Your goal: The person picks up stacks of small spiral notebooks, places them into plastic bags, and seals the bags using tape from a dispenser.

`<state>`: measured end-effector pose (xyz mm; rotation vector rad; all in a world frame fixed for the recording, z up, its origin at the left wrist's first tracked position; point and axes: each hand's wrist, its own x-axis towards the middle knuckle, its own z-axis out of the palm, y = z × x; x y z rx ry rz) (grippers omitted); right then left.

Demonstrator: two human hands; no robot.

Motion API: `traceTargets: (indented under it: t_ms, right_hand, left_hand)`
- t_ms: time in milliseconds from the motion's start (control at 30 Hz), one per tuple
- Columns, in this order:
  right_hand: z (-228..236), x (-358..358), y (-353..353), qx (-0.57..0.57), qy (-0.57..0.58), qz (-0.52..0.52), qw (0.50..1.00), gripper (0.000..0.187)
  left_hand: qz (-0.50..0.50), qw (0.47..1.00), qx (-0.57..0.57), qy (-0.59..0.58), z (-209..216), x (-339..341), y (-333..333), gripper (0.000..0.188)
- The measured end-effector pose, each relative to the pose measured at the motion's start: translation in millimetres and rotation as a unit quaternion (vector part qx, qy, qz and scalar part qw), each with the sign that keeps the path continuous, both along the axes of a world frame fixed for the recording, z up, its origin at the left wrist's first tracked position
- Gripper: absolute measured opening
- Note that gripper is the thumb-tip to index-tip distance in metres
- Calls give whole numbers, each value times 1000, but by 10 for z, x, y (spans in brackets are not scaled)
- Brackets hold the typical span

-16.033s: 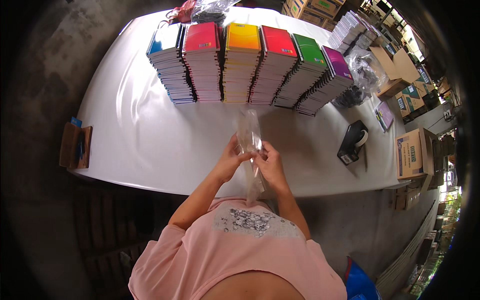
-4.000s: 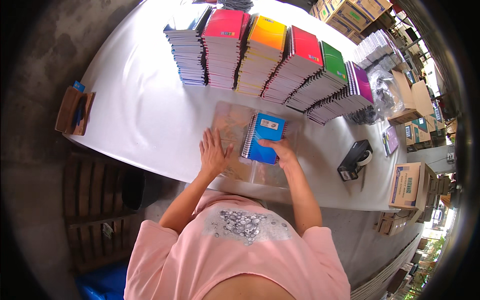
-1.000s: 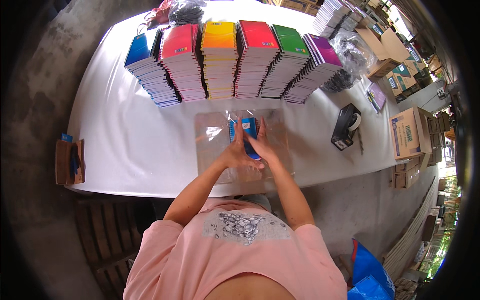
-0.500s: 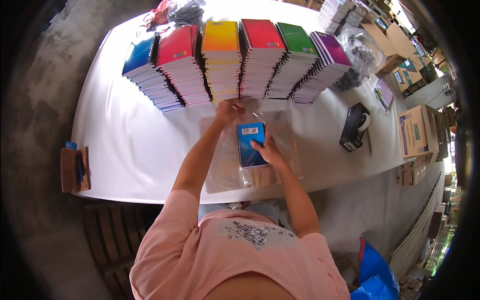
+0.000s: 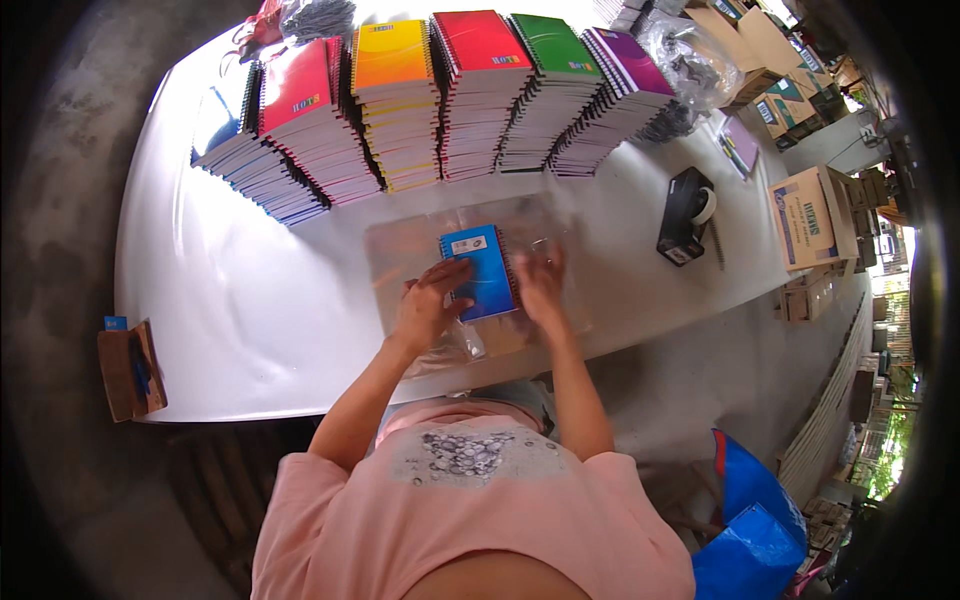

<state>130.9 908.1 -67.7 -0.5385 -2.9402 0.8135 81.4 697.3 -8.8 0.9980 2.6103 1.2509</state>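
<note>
A blue spiral notebook (image 5: 485, 285) with a white label near its top lies on clear plastic sleeves (image 5: 400, 240) in front of me. My left hand (image 5: 430, 305) rests over its left edge, fingers laid on the cover and thumb held apart lower down. Beside the spiral edge is my right hand (image 5: 541, 285), its fingers smeared by motion. I cannot tell whether that hand grips any plastic. Whether the notebook sits inside a sleeve is also unclear.
Tall stacks of spiral notebooks (image 5: 480, 110) in several colours line the table's far side. To the right stand a black tape dispenser (image 5: 683, 218) and a purple notebook (image 5: 738, 147). A small cardboard box (image 5: 130, 370) sits at the left edge; bundled plastic (image 5: 690, 60) lies behind.
My left hand has come down from beyond the notebook onto its left side. My right hand has moved off the cover to the spiral edge. The view has shifted slightly.
</note>
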Motion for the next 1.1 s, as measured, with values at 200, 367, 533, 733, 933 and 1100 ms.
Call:
traceTargets:
  t_ms: [200, 367, 533, 733, 933, 1100]
  right_hand:
    - [107, 525, -204, 187, 4, -102, 977, 45]
    - [125, 415, 16, -133, 104, -118, 979, 57]
    - [435, 297, 360, -400, -52, -162, 901, 70]
    - [738, 200, -273, -455, 84, -77, 883, 69]
    - [428, 409, -668, -399, 199, -4, 895, 82]
    - [543, 575, -494, -777, 204, -49, 593, 77]
  left_hand:
    - [20, 994, -95, -42, 153, 45, 4, 44]
    - [2, 993, -116, -36, 103, 13, 39, 46]
    - [-21, 981, -189, -38, 276, -53, 140, 61]
    - [-41, 959, -280, 32, 393, -64, 404, 87]
    - [-133, 932, -320, 110, 472, -70, 478, 82]
    - [-205, 937, -274, 75, 345, -99, 521, 55]
